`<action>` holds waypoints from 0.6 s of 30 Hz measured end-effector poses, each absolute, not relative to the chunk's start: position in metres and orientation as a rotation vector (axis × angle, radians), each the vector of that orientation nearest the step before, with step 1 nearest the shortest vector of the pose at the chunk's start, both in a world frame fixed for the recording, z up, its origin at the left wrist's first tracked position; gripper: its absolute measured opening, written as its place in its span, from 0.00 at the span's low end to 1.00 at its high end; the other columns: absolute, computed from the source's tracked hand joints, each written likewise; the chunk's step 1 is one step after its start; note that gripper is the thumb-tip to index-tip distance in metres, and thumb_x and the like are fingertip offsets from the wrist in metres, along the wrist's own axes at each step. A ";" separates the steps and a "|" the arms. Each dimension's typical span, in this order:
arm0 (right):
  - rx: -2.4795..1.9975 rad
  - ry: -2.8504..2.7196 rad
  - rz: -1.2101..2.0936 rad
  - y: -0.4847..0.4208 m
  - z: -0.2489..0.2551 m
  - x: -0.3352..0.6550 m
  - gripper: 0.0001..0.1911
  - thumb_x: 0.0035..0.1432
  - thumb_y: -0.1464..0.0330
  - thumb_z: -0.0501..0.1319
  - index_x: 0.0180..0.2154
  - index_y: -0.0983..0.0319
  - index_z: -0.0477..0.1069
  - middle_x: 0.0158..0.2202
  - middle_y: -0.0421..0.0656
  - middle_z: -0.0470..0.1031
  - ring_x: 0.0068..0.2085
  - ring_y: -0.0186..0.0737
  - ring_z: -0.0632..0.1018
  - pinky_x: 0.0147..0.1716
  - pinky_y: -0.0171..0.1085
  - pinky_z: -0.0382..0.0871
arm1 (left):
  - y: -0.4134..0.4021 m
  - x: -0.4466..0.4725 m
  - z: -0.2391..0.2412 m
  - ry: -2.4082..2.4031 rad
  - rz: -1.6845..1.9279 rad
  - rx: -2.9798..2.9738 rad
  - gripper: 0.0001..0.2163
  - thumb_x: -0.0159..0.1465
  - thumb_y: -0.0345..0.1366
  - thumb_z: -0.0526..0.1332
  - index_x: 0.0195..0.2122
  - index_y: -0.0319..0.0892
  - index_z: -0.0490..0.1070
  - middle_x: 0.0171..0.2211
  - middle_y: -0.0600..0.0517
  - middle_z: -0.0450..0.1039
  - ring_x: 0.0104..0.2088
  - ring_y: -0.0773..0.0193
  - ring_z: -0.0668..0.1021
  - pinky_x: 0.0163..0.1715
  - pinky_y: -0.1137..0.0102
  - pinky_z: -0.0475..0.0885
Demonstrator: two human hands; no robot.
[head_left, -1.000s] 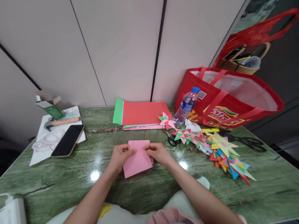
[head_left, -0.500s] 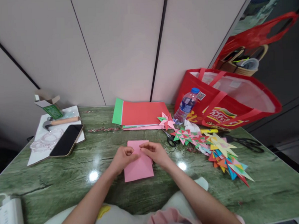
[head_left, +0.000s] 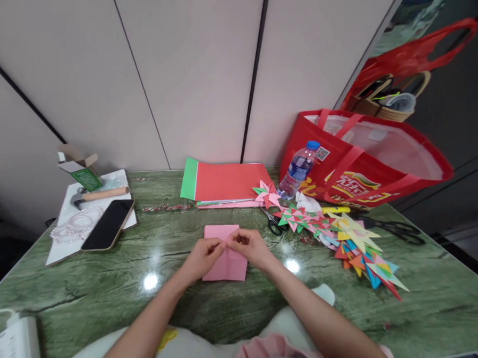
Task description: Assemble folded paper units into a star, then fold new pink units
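Note:
Pink paper (head_left: pixel 226 266) with faint crease lines lies in front of me on the green marbled table. My left hand (head_left: pixel 206 254) pinches it from the left, thumb and forefinger together near its middle. From the right, my right hand (head_left: pixel 249 247) pinches the same spot, and the fingertips of both hands almost meet. Behind the hands, the upper edge of more pink paper (head_left: pixel 221 230) shows. The fingers hide the part of the sheet they hold.
Red and green sheets (head_left: pixel 231 180) lie at the back by the wall. To the right are scissors (head_left: pixel 274 224), folded paper stars (head_left: pixel 301 218), a water bottle (head_left: pixel 298 170) and a red bag (head_left: pixel 366 161). A phone (head_left: pixel 108 225) and a hammer (head_left: pixel 101 194) lie left.
Both hands have drawn closer together, fingertips now nearly meeting on the pink paper. The paper's lower edge has moved slightly up and to the right.

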State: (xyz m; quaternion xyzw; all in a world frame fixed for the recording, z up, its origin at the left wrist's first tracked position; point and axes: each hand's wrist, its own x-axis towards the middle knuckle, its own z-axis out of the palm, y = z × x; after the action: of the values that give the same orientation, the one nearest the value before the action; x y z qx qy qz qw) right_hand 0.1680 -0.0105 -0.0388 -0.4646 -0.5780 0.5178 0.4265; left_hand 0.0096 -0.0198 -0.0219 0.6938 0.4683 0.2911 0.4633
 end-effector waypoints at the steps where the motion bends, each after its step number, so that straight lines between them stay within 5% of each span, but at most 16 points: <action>1: -1.163 -1.445 1.291 -0.011 -0.039 0.168 0.10 0.42 0.62 0.64 0.20 0.63 0.70 0.18 0.37 0.68 0.21 0.30 0.64 0.21 0.31 0.56 | -0.020 0.010 -0.023 1.171 0.735 1.706 0.15 0.55 0.40 0.51 0.15 0.41 0.53 0.16 0.59 0.48 0.20 0.71 0.55 0.19 0.74 0.49; 9: -1.154 -1.394 1.356 -0.015 -0.038 0.165 0.11 0.40 0.62 0.65 0.19 0.64 0.71 0.18 0.38 0.69 0.20 0.30 0.64 0.22 0.32 0.56 | -0.020 0.012 -0.019 1.267 0.755 1.713 0.12 0.48 0.35 0.50 0.11 0.42 0.48 0.14 0.58 0.45 0.18 0.72 0.53 0.19 0.74 0.47; 18: -1.190 -1.076 1.345 -0.001 -0.035 0.190 0.15 0.34 0.59 0.68 0.21 0.64 0.73 0.18 0.38 0.70 0.20 0.30 0.65 0.20 0.31 0.56 | -0.015 -0.001 -0.017 1.347 0.754 1.716 0.10 0.48 0.32 0.51 0.11 0.40 0.61 0.10 0.57 0.59 0.16 0.70 0.64 0.17 0.76 0.55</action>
State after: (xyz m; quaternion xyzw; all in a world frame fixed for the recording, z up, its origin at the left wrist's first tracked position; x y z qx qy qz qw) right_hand 0.1896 -0.0013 -0.0351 -0.4920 -0.4450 0.5564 0.5003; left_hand -0.0007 -0.0147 -0.0174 0.6797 0.5336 0.2988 0.4050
